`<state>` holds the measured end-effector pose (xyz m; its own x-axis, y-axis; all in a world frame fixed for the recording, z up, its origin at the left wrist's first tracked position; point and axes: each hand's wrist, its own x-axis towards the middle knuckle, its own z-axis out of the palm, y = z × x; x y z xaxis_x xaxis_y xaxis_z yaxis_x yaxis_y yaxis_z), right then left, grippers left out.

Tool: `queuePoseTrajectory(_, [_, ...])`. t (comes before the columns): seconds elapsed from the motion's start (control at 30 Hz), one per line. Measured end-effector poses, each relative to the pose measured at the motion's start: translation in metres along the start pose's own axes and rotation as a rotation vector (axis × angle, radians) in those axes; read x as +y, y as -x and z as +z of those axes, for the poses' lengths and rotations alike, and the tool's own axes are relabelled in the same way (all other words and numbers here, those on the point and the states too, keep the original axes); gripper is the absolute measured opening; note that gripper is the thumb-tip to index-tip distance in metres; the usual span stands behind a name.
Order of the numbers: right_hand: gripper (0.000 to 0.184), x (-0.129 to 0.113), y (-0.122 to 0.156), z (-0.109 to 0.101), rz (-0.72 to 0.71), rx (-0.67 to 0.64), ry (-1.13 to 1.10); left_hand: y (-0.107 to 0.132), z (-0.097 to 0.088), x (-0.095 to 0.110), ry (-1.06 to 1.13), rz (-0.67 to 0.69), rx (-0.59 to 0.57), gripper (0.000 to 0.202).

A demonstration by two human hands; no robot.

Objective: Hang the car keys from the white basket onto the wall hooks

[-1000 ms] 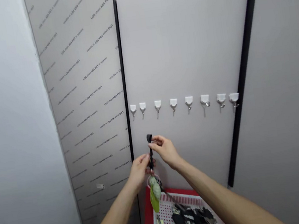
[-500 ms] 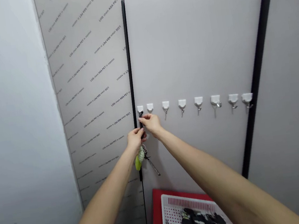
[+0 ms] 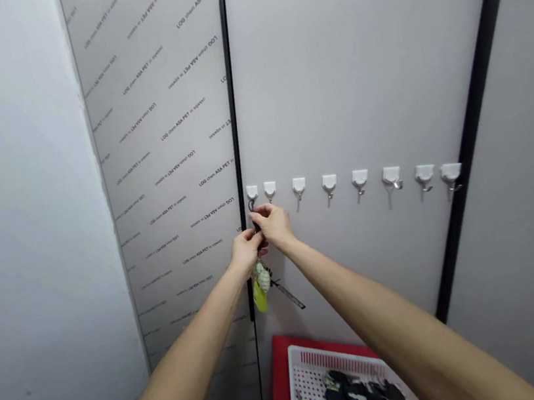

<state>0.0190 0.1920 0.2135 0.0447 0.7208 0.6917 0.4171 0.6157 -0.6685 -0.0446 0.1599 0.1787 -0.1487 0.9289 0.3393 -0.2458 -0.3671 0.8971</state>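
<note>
Both my hands are closed on a keychain with a black strap, just below the leftmost white wall hook [image 3: 252, 191]. My right hand [image 3: 275, 226] pinches the strap's upper part, close under the hook. Lower down, my left hand [image 3: 244, 252] grips the strap, the fingers of both hands almost touching. From the strap dangle a pale green ridged charm [image 3: 263, 277], a yellow-green tag [image 3: 259, 298] and a thin dark strip [image 3: 289, 295] that slants right. A dark loop shows at the hook's tip; whether it is seated there I cannot tell.
Several more white hooks, such as the second hook [image 3: 270, 189], run right along the grey panel [image 3: 352, 69]. A black vertical handle [image 3: 234, 118] borders the left side. Below, a white perforated basket [image 3: 338, 354] holds black-headed keys [image 3: 357, 396] on a red surface [image 3: 279, 384].
My right hand has moved slightly down the strap, so a loop shows at the hook. The charm, tag and strip have swung right. The view has shifted a little.
</note>
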Motion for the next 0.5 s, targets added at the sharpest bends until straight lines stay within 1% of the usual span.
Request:
queuePoseTrajectory(0.13, [0.021,0.005,-0.006,-0.001,0.066,0.004,0.059,-0.003,-0.001,-0.001,-0.025,-0.032,0.007,0.013])
queuePoseTrajectory(0.23, [0.021,0.011,-0.009,0.002,0.104,-0.034,0.107,-0.005,-0.002,-0.005,-0.072,-0.057,0.001,0.012])
queuePoseTrajectory(0.3, [0.021,0.013,-0.010,0.004,0.110,-0.063,0.143,-0.008,-0.003,-0.009,-0.152,-0.052,0.005,0.009])
queuePoseTrajectory(0.4, [0.022,0.014,-0.010,0.003,0.073,-0.092,0.177,-0.013,-0.006,-0.013,-0.363,0.017,0.052,0.003])
queuePoseTrajectory(0.43, [0.023,0.015,-0.008,0.001,0.056,-0.099,0.182,-0.014,-0.008,-0.014,-0.440,0.055,0.079,0.007])
queuePoseTrajectory(0.5, [0.025,0.020,0.001,-0.008,0.019,-0.125,0.181,-0.013,-0.012,-0.016,-0.562,0.142,0.137,0.023])
